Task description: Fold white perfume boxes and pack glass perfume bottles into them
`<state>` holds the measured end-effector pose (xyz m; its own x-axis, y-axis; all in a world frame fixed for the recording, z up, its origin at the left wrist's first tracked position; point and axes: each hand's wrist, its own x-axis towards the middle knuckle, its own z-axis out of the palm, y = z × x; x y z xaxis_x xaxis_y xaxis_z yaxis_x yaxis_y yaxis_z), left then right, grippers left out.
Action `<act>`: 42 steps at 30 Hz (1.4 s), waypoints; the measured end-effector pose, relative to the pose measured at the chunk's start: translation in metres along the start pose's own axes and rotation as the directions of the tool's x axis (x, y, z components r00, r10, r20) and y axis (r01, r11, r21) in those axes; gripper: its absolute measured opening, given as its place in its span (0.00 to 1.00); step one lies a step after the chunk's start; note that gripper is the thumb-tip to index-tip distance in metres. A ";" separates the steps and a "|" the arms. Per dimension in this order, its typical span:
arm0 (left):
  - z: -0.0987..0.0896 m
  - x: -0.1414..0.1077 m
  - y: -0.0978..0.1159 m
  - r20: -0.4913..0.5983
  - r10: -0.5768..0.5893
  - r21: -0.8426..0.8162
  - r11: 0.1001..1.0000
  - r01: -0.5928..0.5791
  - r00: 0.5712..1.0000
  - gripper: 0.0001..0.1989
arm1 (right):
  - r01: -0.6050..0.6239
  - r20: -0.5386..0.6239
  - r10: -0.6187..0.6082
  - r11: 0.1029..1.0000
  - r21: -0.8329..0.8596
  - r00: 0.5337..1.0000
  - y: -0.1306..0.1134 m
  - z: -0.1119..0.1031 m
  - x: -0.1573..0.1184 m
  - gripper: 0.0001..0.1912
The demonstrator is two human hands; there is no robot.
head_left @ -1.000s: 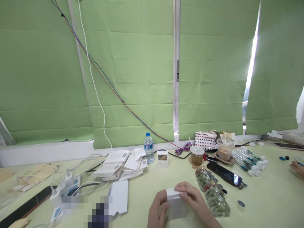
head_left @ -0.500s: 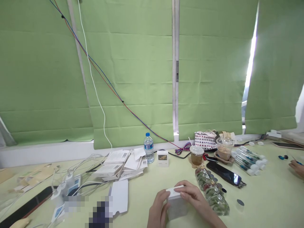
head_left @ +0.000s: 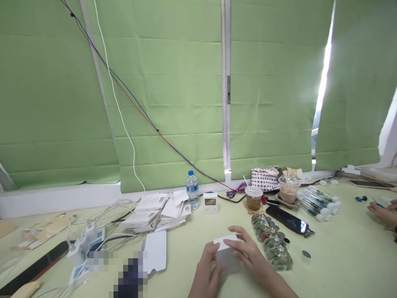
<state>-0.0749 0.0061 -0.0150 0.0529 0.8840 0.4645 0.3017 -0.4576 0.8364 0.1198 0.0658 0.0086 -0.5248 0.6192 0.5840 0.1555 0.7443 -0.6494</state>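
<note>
Left hand (head_left: 207, 265) and right hand (head_left: 249, 253) holding white box (head_left: 226, 260), front perhaps blank, bottle (head_left: 192, 191) behind, cup (head_left: 253, 200) and phone (head_left: 287, 219) rightward

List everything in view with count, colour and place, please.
Held box: 1, white, front
Picture box: 1, white, back
Bottle: 1, clear, back
Cartons: several, white, left
Packets: several, beige, left
Chargers: several, white, left
Cables: several, mixed, left, back
Phone-like slabs: 3, dark, both sides
Cups: 2, clear, right
Bag: 1, white-patterned, right
Clear-green pieces: several, right
Tubes: several, clear, right
Blinds: several, green, behind
Table: 1, pale-green, below
Co-worker's hand: 1+, right
Left hand, right hand: 1 each, on box
</note>
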 end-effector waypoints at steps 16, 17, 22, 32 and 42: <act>-0.010 0.006 0.013 0.296 -0.181 -0.272 0.925 0.265 0.938 0.71 | -0.453 0.297 0.427 0.330 0.828 0.854 -0.011 0.027 -0.003 0.20; -0.009 0.005 0.016 0.332 -0.152 -0.341 0.901 0.269 0.931 0.72 | -0.451 0.309 0.421 0.296 0.842 0.853 -0.012 0.030 -0.003 0.19; 0.001 0.002 0.022 0.290 -0.119 -0.550 0.792 0.267 0.950 0.67 | -0.425 0.334 0.389 0.176 0.888 0.859 -0.011 0.041 -0.002 0.18; 0.002 -0.004 -0.001 0.087 0.205 0.426 0.877 -0.222 0.975 0.46 | -0.377 0.089 0.474 0.559 0.738 0.876 -0.003 0.034 0.002 0.26; -0.012 0.000 0.010 0.243 0.203 0.508 0.806 -0.303 0.949 0.54 | -0.314 0.119 0.309 0.717 0.622 0.943 -0.012 0.033 -0.001 0.36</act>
<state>-0.0833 0.0008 -0.0029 0.3423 0.7690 0.5399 0.7109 -0.5877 0.3863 0.0909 0.0482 -0.0002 -0.5470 0.7846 0.2919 -0.2446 0.1837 -0.9521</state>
